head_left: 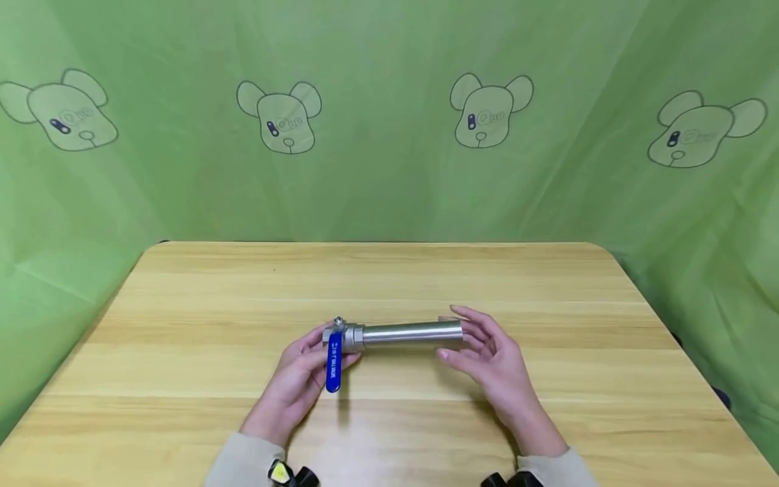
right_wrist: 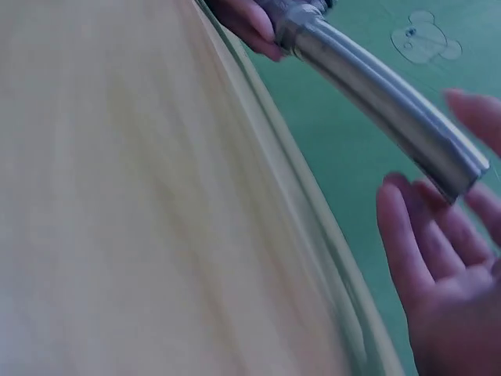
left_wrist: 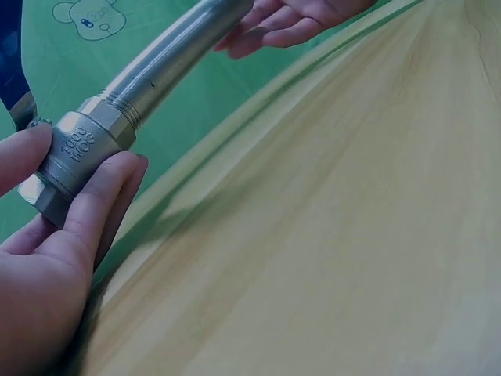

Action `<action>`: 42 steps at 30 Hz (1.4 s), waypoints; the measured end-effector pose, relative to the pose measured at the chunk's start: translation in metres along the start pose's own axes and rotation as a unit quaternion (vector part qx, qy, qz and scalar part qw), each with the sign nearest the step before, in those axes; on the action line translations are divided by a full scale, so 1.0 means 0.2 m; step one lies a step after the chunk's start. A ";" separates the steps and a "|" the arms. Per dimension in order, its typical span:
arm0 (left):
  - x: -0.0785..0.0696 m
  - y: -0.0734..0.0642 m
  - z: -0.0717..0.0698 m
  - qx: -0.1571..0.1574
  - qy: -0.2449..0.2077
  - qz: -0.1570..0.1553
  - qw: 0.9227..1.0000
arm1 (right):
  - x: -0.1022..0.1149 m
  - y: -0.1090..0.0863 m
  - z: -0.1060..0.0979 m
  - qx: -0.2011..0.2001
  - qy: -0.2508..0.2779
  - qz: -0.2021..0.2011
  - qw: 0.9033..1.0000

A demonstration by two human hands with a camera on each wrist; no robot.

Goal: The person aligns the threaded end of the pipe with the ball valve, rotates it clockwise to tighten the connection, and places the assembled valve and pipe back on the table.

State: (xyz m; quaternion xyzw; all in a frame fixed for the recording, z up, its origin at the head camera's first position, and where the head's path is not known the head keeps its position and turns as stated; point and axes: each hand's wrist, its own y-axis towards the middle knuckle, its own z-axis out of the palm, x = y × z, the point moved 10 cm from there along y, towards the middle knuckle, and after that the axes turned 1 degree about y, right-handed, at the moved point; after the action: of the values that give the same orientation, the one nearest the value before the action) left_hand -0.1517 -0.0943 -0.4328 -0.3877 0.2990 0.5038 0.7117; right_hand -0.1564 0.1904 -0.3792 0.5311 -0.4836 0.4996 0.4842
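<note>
My left hand (head_left: 298, 379) grips a steel ball valve (left_wrist: 82, 149) by its body, thumb on one side and fingers beneath. Its blue lever handle (head_left: 334, 362) points toward me. Out of the valve's right end runs a straight metal pipe (head_left: 414, 332), held level above the table with its threaded end in the fitting. At the pipe's free end, my right hand (head_left: 502, 372) is spread with thumb and fingers apart around the tip. In the right wrist view the pipe's end (right_wrist: 466, 176) lies between those loosely bent fingers (right_wrist: 407, 235), which do not close on it.
A wooden table (head_left: 389, 277) stretches under both hands. Behind it and at both sides hangs a green curtain (head_left: 389, 189) printed with bear-like heads. Dark wrist-worn devices (head_left: 295, 475) sit at the sleeve cuffs.
</note>
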 end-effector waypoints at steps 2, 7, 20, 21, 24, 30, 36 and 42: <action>0.00 0.00 0.00 0.001 0.001 -0.003 1.000 | 0.01 0.01 0.00 0.030 0.036 -0.017 0.999; 0.00 -0.01 0.00 0.005 0.003 -0.011 1.000 | 0.00 0.02 -0.01 0.036 0.075 -0.004 0.997; 0.01 -0.01 0.01 0.015 0.004 -0.016 1.000 | -0.02 0.01 -0.02 0.004 0.049 0.038 0.998; 0.01 -0.01 0.01 0.015 0.005 -0.017 1.000 | -0.02 0.01 -0.02 0.004 0.046 0.039 0.998; 0.01 -0.01 0.01 0.014 0.003 -0.018 1.000 | -0.02 0.01 -0.01 -0.003 0.034 0.043 0.999; 0.02 -0.01 0.02 0.020 0.002 -0.022 1.000 | -0.04 0.00 -0.02 -0.023 0.004 0.067 0.997; 0.02 0.00 0.01 0.014 -0.001 -0.023 1.000 | -0.05 0.01 -0.02 -0.036 -0.017 0.087 0.995; 0.03 -0.01 0.00 0.005 -0.013 -0.020 1.000 | -0.07 0.00 0.00 -0.024 -0.008 0.087 0.996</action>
State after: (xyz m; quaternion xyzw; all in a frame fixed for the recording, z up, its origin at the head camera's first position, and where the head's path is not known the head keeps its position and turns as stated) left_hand -0.1486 -0.0913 -0.4361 -0.3830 0.2846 0.4931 0.7275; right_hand -0.1577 0.1917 -0.3922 0.4795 -0.5435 0.5235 0.4480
